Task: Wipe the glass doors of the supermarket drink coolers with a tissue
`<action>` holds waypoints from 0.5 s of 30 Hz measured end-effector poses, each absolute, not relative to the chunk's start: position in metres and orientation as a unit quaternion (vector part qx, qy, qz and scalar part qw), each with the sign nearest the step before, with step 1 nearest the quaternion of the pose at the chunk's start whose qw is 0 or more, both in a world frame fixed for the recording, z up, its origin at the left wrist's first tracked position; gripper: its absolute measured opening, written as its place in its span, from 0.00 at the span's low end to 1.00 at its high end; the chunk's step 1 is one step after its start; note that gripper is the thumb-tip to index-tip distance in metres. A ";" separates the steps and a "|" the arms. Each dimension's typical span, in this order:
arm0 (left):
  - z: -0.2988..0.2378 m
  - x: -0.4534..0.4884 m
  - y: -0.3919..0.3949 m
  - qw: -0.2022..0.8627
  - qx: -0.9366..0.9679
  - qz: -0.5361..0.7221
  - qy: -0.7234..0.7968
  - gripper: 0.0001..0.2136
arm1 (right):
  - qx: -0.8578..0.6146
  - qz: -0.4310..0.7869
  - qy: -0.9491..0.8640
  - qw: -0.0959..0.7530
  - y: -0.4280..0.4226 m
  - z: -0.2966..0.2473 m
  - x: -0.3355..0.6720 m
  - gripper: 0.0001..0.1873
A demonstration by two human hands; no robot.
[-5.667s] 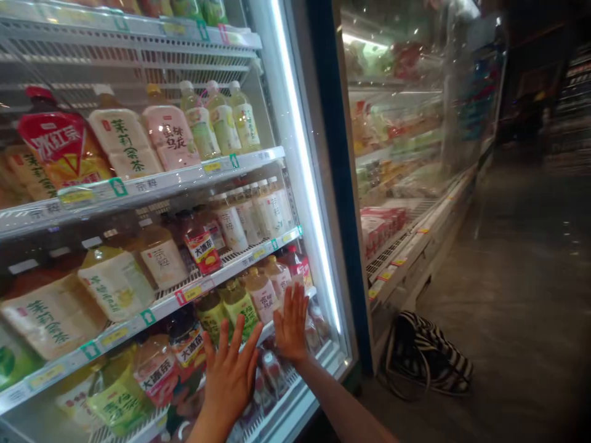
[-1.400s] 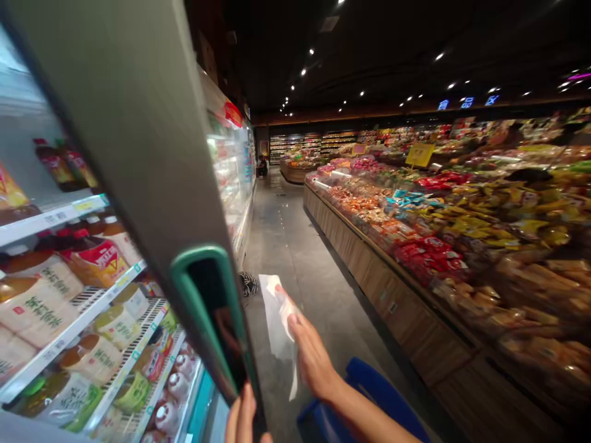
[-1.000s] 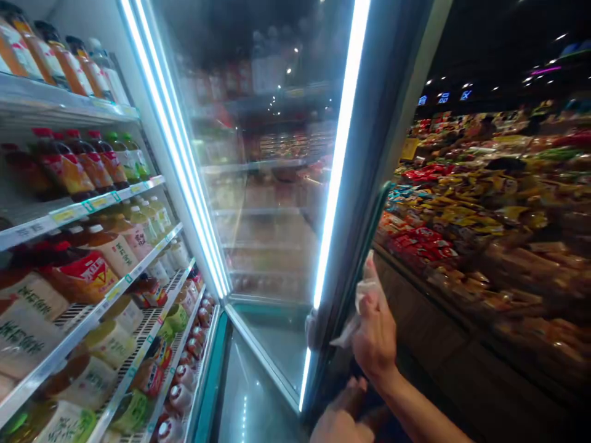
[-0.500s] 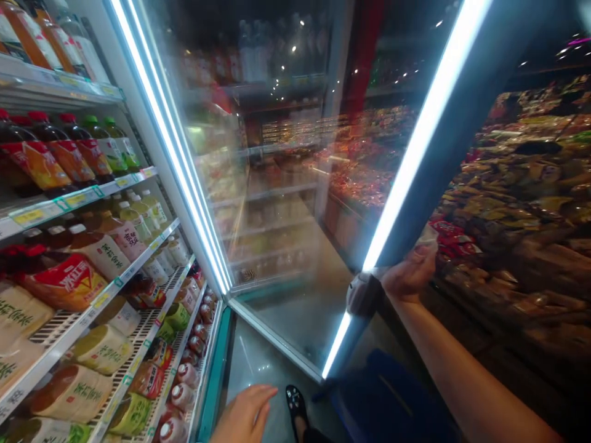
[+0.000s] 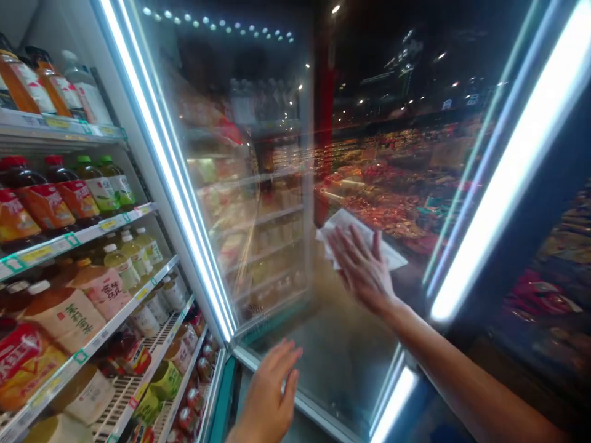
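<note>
The fridge's glass door (image 5: 277, 203) stands swung open in front of me, its inner side facing me. My right hand (image 5: 362, 267) lies flat against the glass with fingers spread, pressing a white cloth (image 5: 351, 231) onto it. My left hand (image 5: 268, 397) is open lower down, fingers stretched, by the door's bottom frame (image 5: 295, 400) and the glass. Whether it touches the glass I cannot tell.
Fridge shelves (image 5: 83, 237) on the left carry rows of tea bottles (image 5: 69, 311). Lit strips run along the fridge frame (image 5: 166, 172) and the door's right edge (image 5: 498, 184). Through the glass, dim store displays (image 5: 392, 184) show.
The door has swung further open. My right hand left the door's edge and now presses the cloth flat on the inner glass. My left hand has risen toward the door's bottom.
</note>
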State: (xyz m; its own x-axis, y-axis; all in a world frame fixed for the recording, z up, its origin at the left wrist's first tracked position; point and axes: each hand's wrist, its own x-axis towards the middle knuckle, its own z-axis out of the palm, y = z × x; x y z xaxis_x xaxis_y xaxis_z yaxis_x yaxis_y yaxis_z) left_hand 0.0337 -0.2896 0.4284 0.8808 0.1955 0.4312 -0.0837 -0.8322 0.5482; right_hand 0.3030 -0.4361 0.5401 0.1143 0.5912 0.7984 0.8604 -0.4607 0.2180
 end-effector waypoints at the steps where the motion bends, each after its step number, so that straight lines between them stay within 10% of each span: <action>1: 0.440 0.057 -0.289 0.291 0.915 0.279 0.025 0.21 | -0.723 -0.443 -0.511 0.143 -0.425 0.539 0.311 0.36; 8: 0.498 0.190 -0.309 0.349 0.823 0.442 -0.077 0.33 | -0.619 -0.352 -0.667 0.219 -0.390 0.534 0.329 0.42; 15: 0.487 0.286 -0.280 0.178 0.804 0.567 -0.023 0.38 | -0.704 -0.313 -0.495 0.403 -0.484 0.534 0.279 0.38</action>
State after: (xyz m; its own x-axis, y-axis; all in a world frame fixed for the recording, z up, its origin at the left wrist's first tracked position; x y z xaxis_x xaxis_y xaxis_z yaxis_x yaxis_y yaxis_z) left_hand 0.2863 -0.2798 0.4866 0.3563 0.1645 0.9198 -0.2392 -0.9355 0.2600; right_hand 0.2792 -0.4842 0.5337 0.3150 0.4441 0.8388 0.9482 -0.1860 -0.2576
